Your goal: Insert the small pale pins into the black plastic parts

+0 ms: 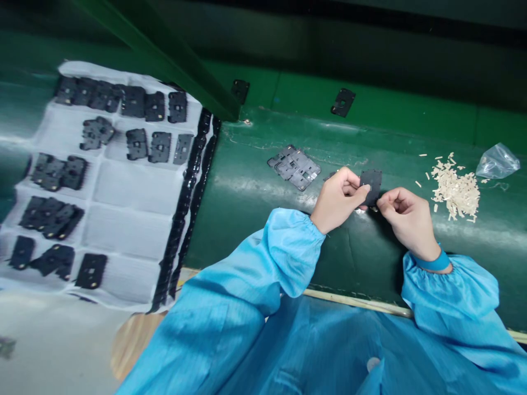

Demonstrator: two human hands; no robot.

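Observation:
My left hand (338, 198) pinches a flat black plastic part (371, 184) between thumb and fingers, above the green bench. At the part's lower right edge, the thumb and forefinger of my right hand (407, 216) are pressed together; whatever they hold is too small to make out. Several similar black parts (294, 167) lie overlapping on the bench, left of my left hand. To the right of my right hand is a loose pile of small cream-coloured pieces (456, 189).
A white cloth-lined tray (127, 233) with rows of black parts stands at the left. Two black parts lie further back, one on the green ledge (343, 102). A green beam (181, 66) slants down beside the tray. A clear plastic bag (498, 161) lies at the right.

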